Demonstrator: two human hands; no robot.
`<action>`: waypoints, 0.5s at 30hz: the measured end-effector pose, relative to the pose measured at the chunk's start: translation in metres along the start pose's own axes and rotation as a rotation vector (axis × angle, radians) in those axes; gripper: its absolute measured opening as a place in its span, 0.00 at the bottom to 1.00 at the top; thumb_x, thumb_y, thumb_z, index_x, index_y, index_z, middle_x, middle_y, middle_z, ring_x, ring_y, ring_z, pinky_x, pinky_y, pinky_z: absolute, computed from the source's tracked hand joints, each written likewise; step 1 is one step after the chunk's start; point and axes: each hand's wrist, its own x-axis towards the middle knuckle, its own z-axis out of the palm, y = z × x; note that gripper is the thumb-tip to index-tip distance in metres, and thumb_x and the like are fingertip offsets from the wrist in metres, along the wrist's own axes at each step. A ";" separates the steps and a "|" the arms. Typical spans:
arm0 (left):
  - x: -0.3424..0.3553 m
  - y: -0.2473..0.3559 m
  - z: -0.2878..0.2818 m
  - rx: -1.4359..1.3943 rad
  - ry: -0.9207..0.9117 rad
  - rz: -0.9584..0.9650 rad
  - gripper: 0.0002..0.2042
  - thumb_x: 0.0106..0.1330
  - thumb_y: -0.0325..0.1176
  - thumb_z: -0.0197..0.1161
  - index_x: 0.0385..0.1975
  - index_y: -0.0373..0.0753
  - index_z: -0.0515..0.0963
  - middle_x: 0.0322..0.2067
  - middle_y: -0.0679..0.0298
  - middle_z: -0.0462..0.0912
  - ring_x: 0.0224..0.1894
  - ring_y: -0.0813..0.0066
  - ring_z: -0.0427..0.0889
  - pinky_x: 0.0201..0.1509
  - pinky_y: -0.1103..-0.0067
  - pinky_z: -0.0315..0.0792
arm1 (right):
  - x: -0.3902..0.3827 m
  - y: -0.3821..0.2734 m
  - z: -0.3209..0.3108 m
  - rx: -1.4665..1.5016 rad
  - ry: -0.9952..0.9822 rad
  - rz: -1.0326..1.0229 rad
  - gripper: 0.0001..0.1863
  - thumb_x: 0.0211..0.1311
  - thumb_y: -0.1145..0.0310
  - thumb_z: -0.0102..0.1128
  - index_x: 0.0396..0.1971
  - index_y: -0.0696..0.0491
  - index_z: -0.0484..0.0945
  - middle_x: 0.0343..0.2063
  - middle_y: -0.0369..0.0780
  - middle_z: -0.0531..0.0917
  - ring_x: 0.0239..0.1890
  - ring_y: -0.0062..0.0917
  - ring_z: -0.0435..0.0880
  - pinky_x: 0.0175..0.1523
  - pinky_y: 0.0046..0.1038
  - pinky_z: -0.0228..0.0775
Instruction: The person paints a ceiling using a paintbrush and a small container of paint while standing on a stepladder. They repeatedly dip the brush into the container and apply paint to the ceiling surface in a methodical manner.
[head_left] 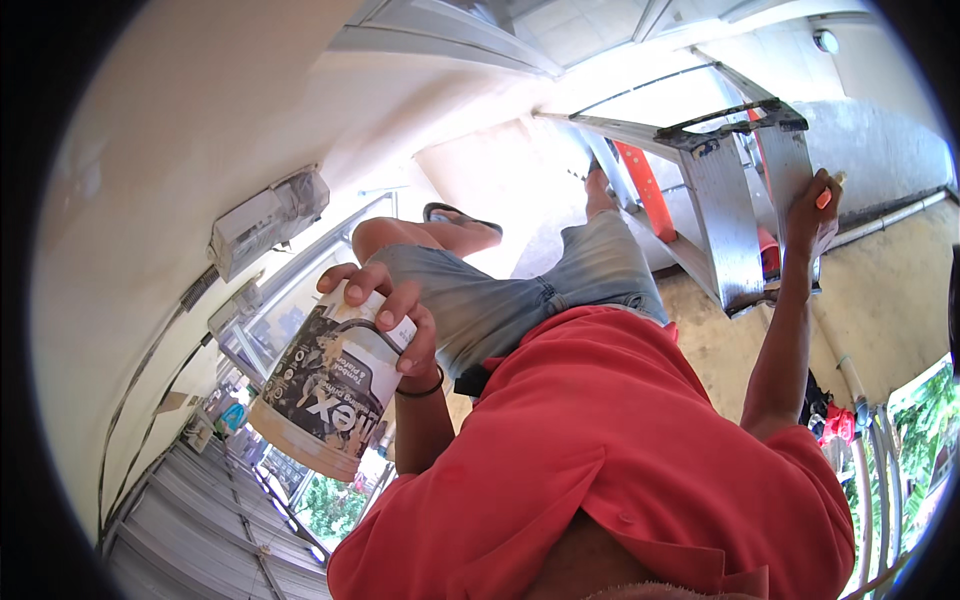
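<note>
My left hand [398,322] is wrapped around one end of a white plastic paint tub [335,385] with a black and white printed label. Its wider, beige-stained rim points away from my fingers. The inside of the tub is hidden. Out to the right, my right hand [815,215] is closed beside the silver stepladder [725,210]. A small orange piece [824,199] with a pale tip shows between those fingers, perhaps a tool's handle; most of it is covered. Whether the hand also touches the ladder, I cannot tell.
A pale wall [150,200] curves along the left, with a box wrapped in clear plastic [268,222] and dark cables on it. Orange-red rails [645,190] stand within the ladder. Grey corrugated sheeting [190,520] lies at lower left; a pipe [885,222] runs along the right wall.
</note>
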 end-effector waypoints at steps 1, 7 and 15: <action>-0.003 -0.001 0.001 -0.019 -0.005 0.016 0.23 0.73 0.39 0.68 0.66 0.53 0.74 0.60 0.61 0.74 0.61 0.52 0.74 0.42 0.56 0.87 | 0.001 0.000 -0.001 -0.010 -0.009 0.001 0.25 0.79 0.42 0.54 0.54 0.48 0.84 0.46 0.51 0.90 0.51 0.54 0.88 0.55 0.48 0.77; -0.007 -0.006 -0.003 -0.044 0.003 0.058 0.22 0.73 0.40 0.68 0.66 0.53 0.74 0.60 0.63 0.74 0.61 0.53 0.75 0.42 0.56 0.87 | 0.002 -0.005 0.004 0.018 -0.018 0.027 0.24 0.79 0.44 0.54 0.53 0.49 0.84 0.45 0.50 0.90 0.49 0.50 0.89 0.54 0.46 0.77; -0.004 -0.008 -0.005 -0.036 -0.001 0.043 0.24 0.72 0.42 0.68 0.66 0.51 0.73 0.59 0.62 0.74 0.61 0.57 0.75 0.44 0.57 0.88 | -0.004 -0.005 0.001 -0.095 -0.006 0.039 0.24 0.79 0.40 0.53 0.52 0.43 0.85 0.42 0.52 0.90 0.48 0.52 0.88 0.52 0.48 0.77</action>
